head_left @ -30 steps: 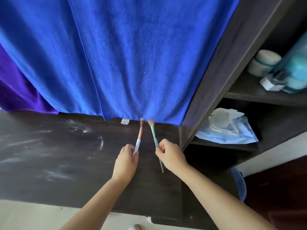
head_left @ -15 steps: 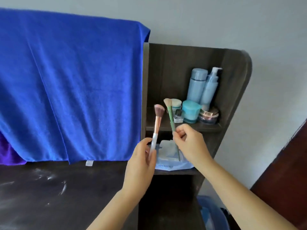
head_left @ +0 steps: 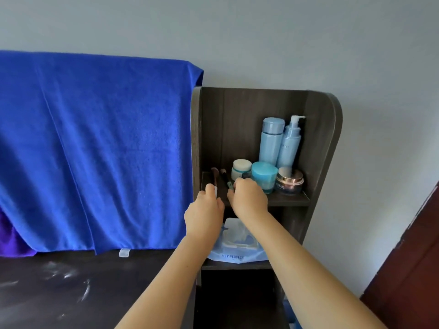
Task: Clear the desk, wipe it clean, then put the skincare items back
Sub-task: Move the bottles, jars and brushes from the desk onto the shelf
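The dark wooden shelf unit (head_left: pixel 318 148) stands at the right end of the dark bench (head_left: pixel 71 293) and has two stocked compartments. The upper shelf holds two tall pale-blue bottles at about 1 o'clock from the hands: a capped one (head_left: pixel 271 141) and a pump-top one (head_left: pixel 290 143) touching its right side. In front of them stand three jars: a white-lidded jar (head_left: pixel 241 167), a turquoise jar (head_left: pixel 264 175) and a rose-gold-lidded jar (head_left: pixel 290 180). A small dark-capped item (mostly hidden) sits behind the right hand (head_left: pixel 248 198).

Two makeup brushes lie on the left part of that shelf, bristles toward 12 o'clock. The left hand (head_left: pixel 203 213) is closed on the white handle of the rose-gold brush (head_left: pixel 215 175); the right hand pinches the green handle of the second brush (head_left: pixel 225 178).

The lower shelf holds one pale-blue wipes pack (head_left: pixel 234 243), flap open.

At 9 o'clock one blue towel (head_left: pixel 95 150) hangs over the bench back, with a purple cloth (head_left: pixel 11 241) just beside it.
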### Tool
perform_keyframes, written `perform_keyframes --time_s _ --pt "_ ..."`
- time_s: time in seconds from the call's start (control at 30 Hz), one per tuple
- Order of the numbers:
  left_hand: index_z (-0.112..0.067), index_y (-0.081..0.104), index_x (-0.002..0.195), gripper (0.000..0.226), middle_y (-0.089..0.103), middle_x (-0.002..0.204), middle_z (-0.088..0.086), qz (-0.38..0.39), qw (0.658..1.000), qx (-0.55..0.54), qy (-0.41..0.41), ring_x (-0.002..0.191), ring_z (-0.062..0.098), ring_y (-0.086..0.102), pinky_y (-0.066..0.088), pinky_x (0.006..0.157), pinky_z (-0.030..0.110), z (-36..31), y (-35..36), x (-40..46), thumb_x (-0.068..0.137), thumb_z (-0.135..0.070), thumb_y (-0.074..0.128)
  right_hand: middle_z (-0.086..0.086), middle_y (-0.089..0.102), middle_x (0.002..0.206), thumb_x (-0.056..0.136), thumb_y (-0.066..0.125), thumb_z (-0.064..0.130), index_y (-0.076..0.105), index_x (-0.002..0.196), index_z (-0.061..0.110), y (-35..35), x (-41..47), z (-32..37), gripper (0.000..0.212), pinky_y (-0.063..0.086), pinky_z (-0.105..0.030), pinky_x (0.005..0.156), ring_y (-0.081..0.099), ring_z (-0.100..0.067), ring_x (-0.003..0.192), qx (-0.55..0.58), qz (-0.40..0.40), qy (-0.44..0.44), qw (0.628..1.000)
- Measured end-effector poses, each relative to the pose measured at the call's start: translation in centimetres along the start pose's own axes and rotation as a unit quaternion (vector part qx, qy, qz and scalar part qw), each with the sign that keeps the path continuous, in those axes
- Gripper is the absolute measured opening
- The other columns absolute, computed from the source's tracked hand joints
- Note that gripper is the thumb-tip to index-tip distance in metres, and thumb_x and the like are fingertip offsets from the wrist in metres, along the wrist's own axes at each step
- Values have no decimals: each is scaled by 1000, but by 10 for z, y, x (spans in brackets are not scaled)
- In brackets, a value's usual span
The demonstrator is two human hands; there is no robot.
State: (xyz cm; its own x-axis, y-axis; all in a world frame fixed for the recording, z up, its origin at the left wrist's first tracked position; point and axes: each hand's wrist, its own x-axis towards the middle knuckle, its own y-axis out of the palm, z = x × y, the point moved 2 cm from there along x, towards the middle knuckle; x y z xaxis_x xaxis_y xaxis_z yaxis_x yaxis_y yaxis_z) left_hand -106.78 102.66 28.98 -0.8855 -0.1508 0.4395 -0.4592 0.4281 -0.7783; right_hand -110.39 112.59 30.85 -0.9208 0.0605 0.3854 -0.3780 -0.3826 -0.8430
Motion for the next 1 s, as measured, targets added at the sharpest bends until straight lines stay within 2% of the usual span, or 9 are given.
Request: perform_keyframes --time_s 0.13,0.23,0.47,0.6,0.7,0.77,0.83,0.93,1.0 --pt "-12 45 111 22 58 81 6 23 999 46 16 63 20 44 25 46 25 -1 1 9 97 -25 34 -14 59 111 93 50 23 58 110 6 -1 4 5 25 47 -37 72 59 -31 101 -40 8 -10 999" --pt "-11 45 112 23 64 85 9 30 998 53 12 65 22 45 31 52 29 -1 5 18 98 -24 33 -15 58 113 93 50 24 57 110 5 0 7 7 26 48 -39 74 58 -33 103 -52 16 -16 998" --pt "-14 42 118 32 65 82 9 -9 999 21 40 72 31 60 41 55 32 10 -1 6 96 -37 36 -6 62 98 93 49 34 62 100 13 -10 -5 -6 26 35 -25 58 61 -24 88 12 -42 -70 997" --pt "-20 46 88 11 47 47 -2 -123 978 -64 155 38 17 38 27 36 26 22 -7 -23 90 -30 40 0 65 80 91 47 26 65 86 15 -40 -25 -37 21 36 -22 46 60 -18 65 41 -178 -177 967" --pt "-21 44 78 10 45 45 -4 -123 969 -87 194 36 12 32 24 33 24 29 13 -48 85 -27 41 1 68 78 88 44 26 67 85 13 -44 -42 -76 26 38 -19 51 41 0 59 90 -220 -204 950" --pt "-20 47 75 15 48 51 -5 -64 977 -97 179 41 11 35 24 36 23 30 40 -60 83 -30 40 1 68 82 87 42 27 67 86 14 -30 -55 -101 28 34 -16 50 39 0 61 112 -164 -183 963" --pt "-18 53 82 17 57 67 -4 17 985 -89 144 55 13 47 31 45 25 29 73 -64 87 -32 42 0 67 86 88 42 27 65 88 14 0 -64 -123 26 33 -13 51 45 -4 60 95 -43 -141 985" --pt "-15 49 118 29 55 112 3 139 986 -87 35 105 19 51 47 75 34 32 121 -53 92 -28 48 -4 60 95 94 43 20 63 98 11 57 -68 -145 22 42 -29 63 59 -24 82 32 155 -81 984" --pt "-14 39 131 42 47 128 8 160 981 -102 -37 120 25 42 45 89 41 36 143 -41 91 -24 49 -3 58 115 95 41 20 60 115 15 87 -64 -147 28 47 -34 78 58 -24 101 52 223 -71 971"
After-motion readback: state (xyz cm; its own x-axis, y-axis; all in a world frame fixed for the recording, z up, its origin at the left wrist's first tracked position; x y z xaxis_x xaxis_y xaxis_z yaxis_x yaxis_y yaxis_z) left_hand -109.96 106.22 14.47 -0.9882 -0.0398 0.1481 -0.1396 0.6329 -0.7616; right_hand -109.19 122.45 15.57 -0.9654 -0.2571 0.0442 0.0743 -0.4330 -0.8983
